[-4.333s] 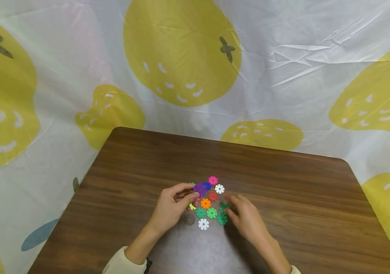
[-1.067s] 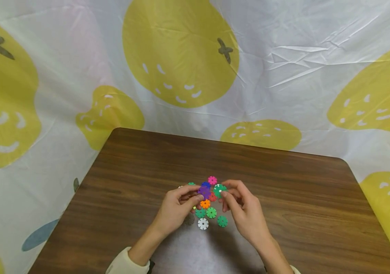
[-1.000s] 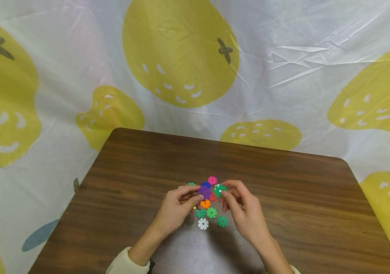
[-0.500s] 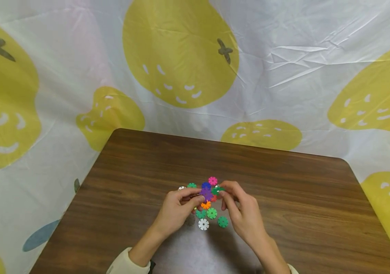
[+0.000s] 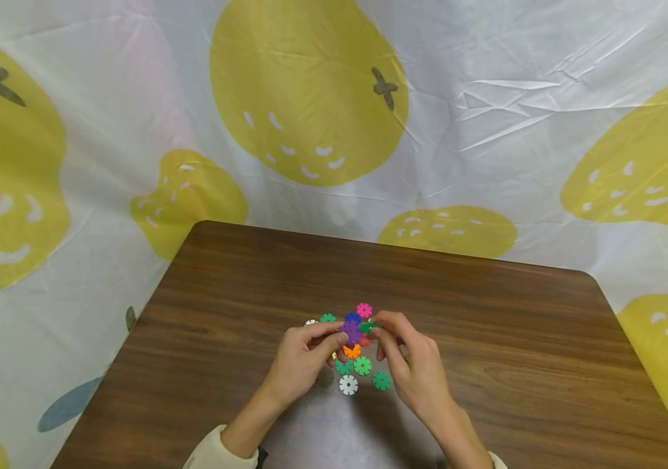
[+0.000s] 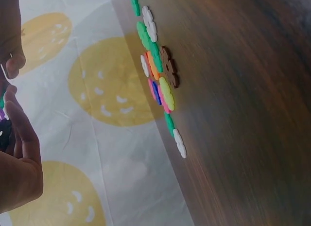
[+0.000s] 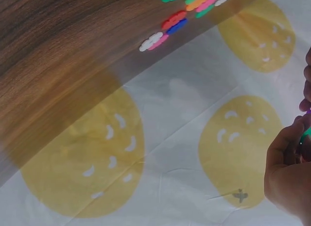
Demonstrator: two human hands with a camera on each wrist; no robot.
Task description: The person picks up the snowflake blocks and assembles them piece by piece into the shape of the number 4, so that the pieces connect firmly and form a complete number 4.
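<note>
Thumb and fingers of my left hand pinch a purple notched disc, raised over the table. A dark piece shows beside the purple in the left wrist view, partly hidden by the fingers. My right hand pinches a green notched disc, turned nearly edge-on, its rim right at the purple disc's right side. In the right wrist view, only a bit of green shows between the right hand's fingers.
Several loose notched discs lie on the brown wooden table below the hands, among them a white disc, a light green disc, an orange disc and a pink disc. A lemon-print cloth hangs behind the table.
My right hand has picked up a green disc from the table, brought it to the purple disc, and turned it from face-on to edge-on. The left hand keeps its grip, shifted slightly right.
</note>
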